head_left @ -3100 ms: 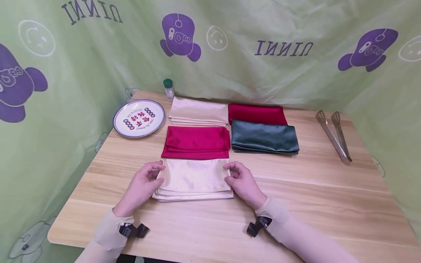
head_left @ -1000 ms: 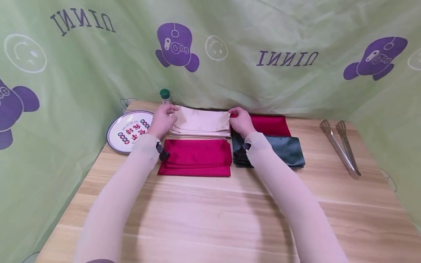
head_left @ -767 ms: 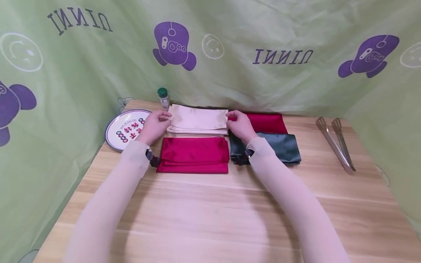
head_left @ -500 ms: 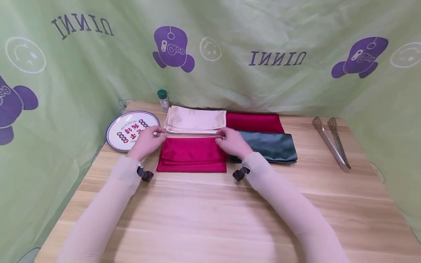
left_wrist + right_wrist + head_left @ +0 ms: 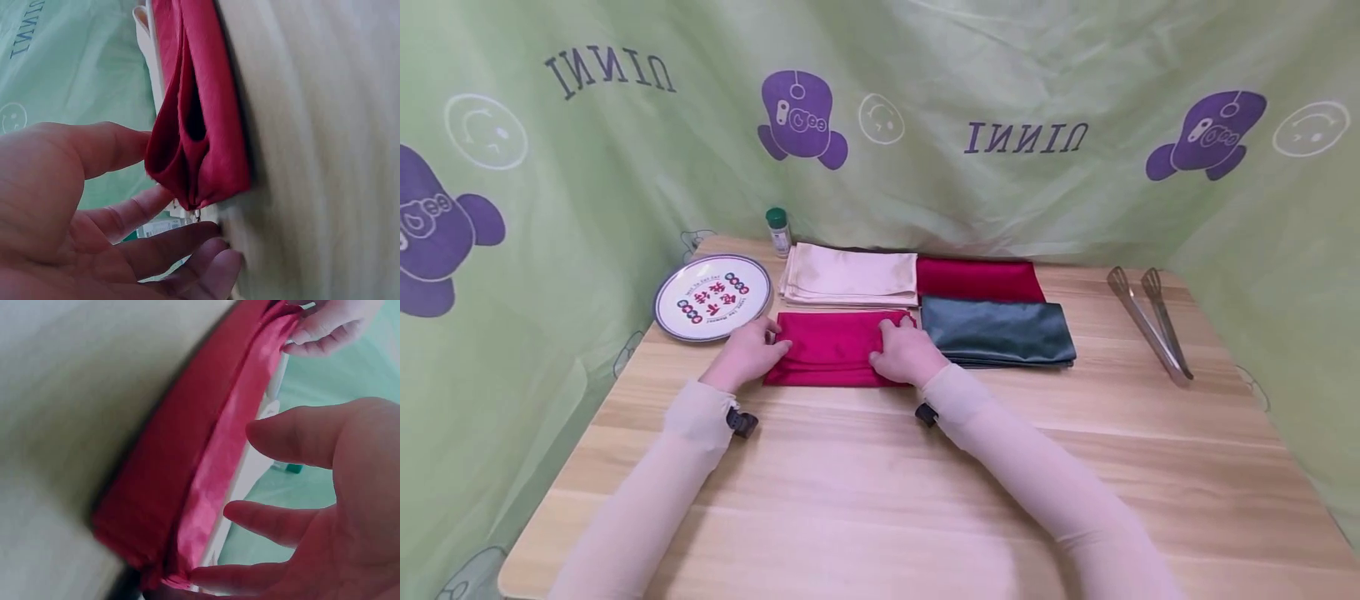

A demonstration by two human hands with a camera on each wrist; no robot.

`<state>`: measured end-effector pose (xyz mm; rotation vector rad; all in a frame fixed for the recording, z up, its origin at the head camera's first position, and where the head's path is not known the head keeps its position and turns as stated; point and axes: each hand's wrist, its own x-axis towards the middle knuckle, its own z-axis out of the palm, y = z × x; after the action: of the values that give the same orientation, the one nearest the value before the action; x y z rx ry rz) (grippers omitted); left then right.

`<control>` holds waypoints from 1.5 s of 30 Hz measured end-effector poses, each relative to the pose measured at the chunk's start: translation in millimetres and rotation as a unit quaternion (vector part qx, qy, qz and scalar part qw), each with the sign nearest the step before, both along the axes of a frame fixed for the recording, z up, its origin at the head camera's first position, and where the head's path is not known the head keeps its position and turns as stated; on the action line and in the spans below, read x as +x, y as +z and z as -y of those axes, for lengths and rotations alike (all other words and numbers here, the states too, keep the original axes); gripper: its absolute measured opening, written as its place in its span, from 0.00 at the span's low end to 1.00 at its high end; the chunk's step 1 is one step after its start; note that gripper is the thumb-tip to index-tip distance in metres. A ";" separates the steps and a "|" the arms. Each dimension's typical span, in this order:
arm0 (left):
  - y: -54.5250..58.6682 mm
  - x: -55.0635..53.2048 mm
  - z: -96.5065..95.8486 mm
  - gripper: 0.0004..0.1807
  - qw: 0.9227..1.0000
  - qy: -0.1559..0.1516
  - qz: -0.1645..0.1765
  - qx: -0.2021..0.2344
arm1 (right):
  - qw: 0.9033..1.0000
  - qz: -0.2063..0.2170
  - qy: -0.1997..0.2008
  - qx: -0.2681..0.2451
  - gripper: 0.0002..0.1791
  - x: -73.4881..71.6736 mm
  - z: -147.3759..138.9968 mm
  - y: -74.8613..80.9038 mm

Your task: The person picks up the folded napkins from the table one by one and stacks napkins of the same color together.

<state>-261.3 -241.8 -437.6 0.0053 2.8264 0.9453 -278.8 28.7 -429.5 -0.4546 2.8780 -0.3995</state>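
A red satin cloth, folded into a flat rectangle, lies near the middle of the wooden table. My left hand touches its left end; in the left wrist view the thumb meets the top fold while the other fingers lie around the end, loosely extended. At the right end, my right hand rests with spread fingers, and the right wrist view shows its thumb extended over the layered fabric. Behind the red cloth sits a stack of cream folded cloths.
A dark green folded cloth lies to the right, another red cloth behind it. To the left is a white plate with a blue rim. A green-capped bottle stands behind; metal tongs lie far right.
The near cream cloth went onto the cream stack at the back, and both hands let go of it. They then came back toward me to the ends of the red cloth.
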 end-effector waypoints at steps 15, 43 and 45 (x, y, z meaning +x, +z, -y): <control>-4.5 4.4 -7.5 0.24 0.992 0.040 -0.021 0.114 | 0.988 -0.029 -0.034 -0.151 0.26 5.5 9.2 -19.2; 20.2 21.2 1.4 0.19 0.934 0.072 -0.110 0.331 | 0.809 0.048 -0.178 -0.559 0.22 -2.7 -7.5 -15.0; 26.8 21.5 -1.1 0.18 0.936 0.069 -0.118 0.325 | 0.805 0.040 -0.171 -0.567 0.22 -3.3 -11.0 -8.6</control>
<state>-239.8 -240.7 -410.8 0.0008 2.5839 1.9867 -282.2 39.7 -438.0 -0.0274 2.2774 -2.1359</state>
